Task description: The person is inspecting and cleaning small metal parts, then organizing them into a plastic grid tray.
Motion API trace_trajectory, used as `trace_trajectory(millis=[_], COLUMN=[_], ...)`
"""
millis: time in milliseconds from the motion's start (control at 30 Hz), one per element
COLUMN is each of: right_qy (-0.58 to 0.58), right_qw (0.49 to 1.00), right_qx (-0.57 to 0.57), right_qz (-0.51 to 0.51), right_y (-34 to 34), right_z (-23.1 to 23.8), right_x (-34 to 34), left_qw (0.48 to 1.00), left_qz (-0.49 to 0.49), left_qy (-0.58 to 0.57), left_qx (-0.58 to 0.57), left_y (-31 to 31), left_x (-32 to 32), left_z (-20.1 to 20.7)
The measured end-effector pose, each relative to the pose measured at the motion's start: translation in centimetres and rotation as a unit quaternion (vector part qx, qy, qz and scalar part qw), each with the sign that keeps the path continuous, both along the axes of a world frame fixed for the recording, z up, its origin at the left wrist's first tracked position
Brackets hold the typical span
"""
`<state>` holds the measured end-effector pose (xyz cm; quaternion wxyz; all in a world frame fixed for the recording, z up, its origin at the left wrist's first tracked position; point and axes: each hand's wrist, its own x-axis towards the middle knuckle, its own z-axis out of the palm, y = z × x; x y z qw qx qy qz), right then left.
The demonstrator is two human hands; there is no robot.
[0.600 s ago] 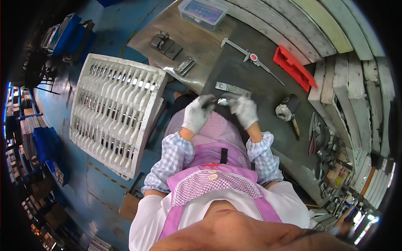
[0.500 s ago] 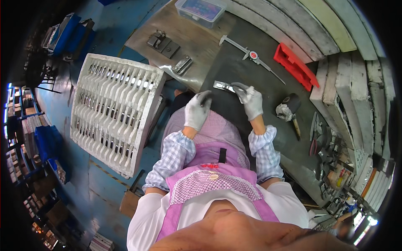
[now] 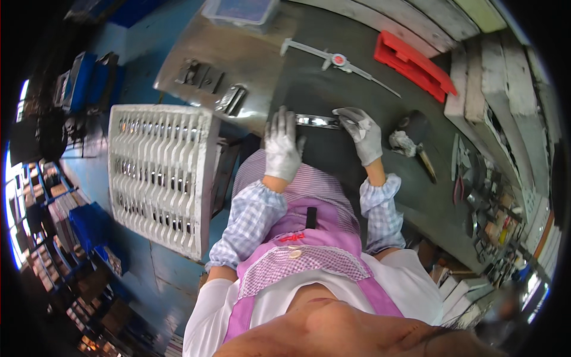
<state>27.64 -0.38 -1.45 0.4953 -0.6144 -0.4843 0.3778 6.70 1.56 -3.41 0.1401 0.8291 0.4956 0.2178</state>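
Observation:
A short, shiny metal strip (image 3: 318, 121) with a dark, shaped middle lies level over the dark bench mat, between my gloved hands. My right hand (image 3: 361, 135) has its thumb and fingers closed around the strip's right end. At the other end, my left hand (image 3: 282, 149) is open, fingers stretched out flat, close beside the strip; whether they touch it is hard to tell. Beyond them rests a dial caliper (image 3: 338, 60). A mallet with a dark head (image 3: 411, 126) and a crumpled whitish wad against it lies right of my right hand.
A white slotted rack (image 3: 205, 178) holding several shiny pieces stands at left. Metal blocks (image 3: 232, 100) and a dark fixture (image 3: 199, 76) sit on the bench's left part. A clear plastic box (image 3: 241, 13), a red case (image 3: 413, 64) and pliers (image 3: 458, 189) lie around the edges.
My left hand has opened from a curled pose, its fingers now extended beside the strip's left end. The strip has turned closer to level. The whole view has shifted with my head.

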Motion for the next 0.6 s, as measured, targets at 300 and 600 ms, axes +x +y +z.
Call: trace_trajectory(millis=[300, 600], right_qy=[-0.267, -0.339], right_qw=[0.953, 0.933], right_qx=[0.112, 0.106], right_qz=[-0.091, -0.054], right_y=[-2.4, -2.9], right_z=[-3.3, -2.7], right_x=[-0.2, -0.4], left_qw=[0.999, 0.999], left_qz=[0.004, 0.008], left_qy=[-0.014, -0.013], left_qx=[0.044, 0.040], left_y=[0.0, -0.1], left_x=[0.7, 0.6], left_z=[-0.7, -0.8])
